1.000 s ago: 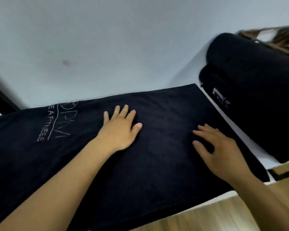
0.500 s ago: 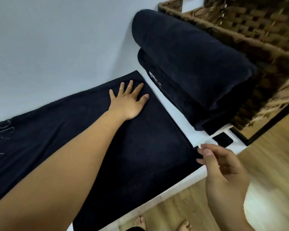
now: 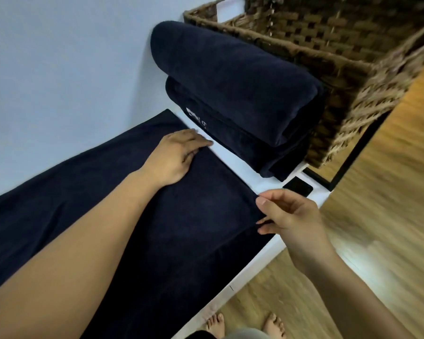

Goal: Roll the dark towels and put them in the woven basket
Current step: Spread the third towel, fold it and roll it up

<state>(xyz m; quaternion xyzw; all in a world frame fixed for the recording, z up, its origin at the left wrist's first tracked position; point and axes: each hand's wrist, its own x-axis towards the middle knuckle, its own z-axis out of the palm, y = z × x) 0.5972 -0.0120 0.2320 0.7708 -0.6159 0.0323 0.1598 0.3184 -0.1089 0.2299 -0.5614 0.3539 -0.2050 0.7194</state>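
A dark towel [image 3: 123, 196] lies spread flat on the white table [image 3: 233, 165]. My left hand [image 3: 174, 157] rests on the towel's right end, its fingertips reaching the edge. At the near right corner of the towel my right hand [image 3: 287, 216] has thumb and fingers closed on the fabric's edge. Two more dark towels [image 3: 230, 94] lie stacked, one on the other, just right of the flat one. Behind them at the top right stands the woven basket [image 3: 328, 42]; what is inside it does not show.
A small black flat object [image 3: 298, 188] lies at the table's right corner, near my right hand. The table's front edge [image 3: 230, 292] runs diagonally, with wooden floor [image 3: 377, 216] and bare feet [image 3: 242, 324] below. A plain pale wall [image 3: 59, 57] backs the table.
The view swung right, bringing the stack and the basket into sight. My left hand slid to the towel's right end. My right hand left the towel's top and closed on its near corner.
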